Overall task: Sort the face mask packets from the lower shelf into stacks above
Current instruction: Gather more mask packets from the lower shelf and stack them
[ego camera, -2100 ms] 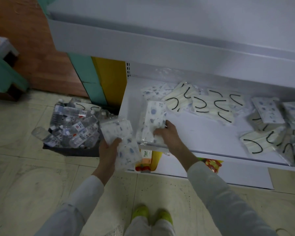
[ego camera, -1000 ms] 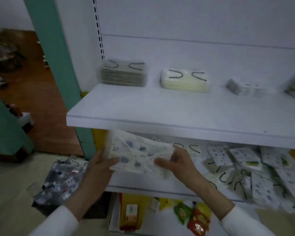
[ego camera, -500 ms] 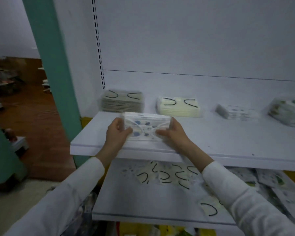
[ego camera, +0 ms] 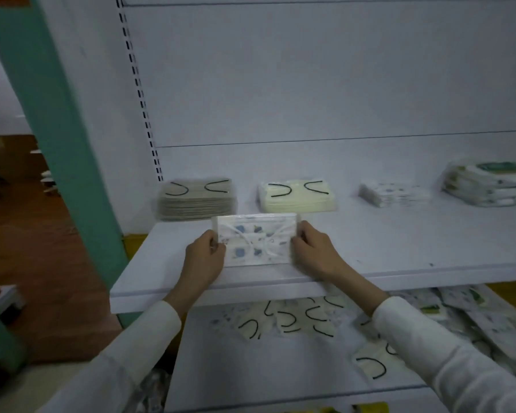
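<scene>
White plastic with blue print is what shows of the face mask packet (ego camera: 256,242), which is held over the front of the upper shelf (ego camera: 399,242). Its left edge is pinched by the curled fingers of the left hand (ego camera: 204,254), and its right edge is gripped likewise by the right hand (ego camera: 313,251). Behind it, four piles are ranged along the back (grey stack (ego camera: 195,201), cream stack (ego camera: 297,196), white patterned stack (ego camera: 393,193), green-printed stack (ego camera: 489,183)). Loose packets (ego camera: 283,321) are scattered on the lower shelf (ego camera: 251,371).
</scene>
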The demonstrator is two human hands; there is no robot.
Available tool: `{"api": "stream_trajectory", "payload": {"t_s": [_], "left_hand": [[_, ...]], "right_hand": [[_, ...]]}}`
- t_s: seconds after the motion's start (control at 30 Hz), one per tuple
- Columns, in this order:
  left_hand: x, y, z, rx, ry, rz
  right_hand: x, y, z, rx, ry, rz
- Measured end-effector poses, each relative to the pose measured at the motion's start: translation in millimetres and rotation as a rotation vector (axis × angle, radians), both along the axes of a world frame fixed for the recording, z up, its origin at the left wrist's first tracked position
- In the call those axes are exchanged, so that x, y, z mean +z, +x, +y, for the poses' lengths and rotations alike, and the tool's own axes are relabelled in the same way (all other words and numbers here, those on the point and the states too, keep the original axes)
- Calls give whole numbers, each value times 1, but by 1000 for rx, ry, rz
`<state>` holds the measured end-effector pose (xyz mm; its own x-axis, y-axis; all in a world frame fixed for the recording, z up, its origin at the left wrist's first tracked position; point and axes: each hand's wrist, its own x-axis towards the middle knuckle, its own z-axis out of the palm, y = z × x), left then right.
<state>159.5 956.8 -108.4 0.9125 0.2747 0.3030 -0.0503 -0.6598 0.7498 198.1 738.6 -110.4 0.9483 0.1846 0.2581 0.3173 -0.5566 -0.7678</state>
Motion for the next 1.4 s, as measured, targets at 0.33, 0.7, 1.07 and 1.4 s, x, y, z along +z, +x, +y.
{"api": "stream_trajectory", "payload": {"t_s": [0.33,0.7,1.07,1.4], "left_hand": [[34,38,-133,-369,44,-114],[40,38,-329,-523,29,-177],[49,76,-427,-386,87,-129],[58,194,-389,-124,-70,-143]], "right_hand": [[32,-33,-142,-394,-84,-102],[51,-73,-330,-557,-151,-148],[60,-1,-437,-448,-159,-185],[72,152,-404,-298,-157,-212]]}}
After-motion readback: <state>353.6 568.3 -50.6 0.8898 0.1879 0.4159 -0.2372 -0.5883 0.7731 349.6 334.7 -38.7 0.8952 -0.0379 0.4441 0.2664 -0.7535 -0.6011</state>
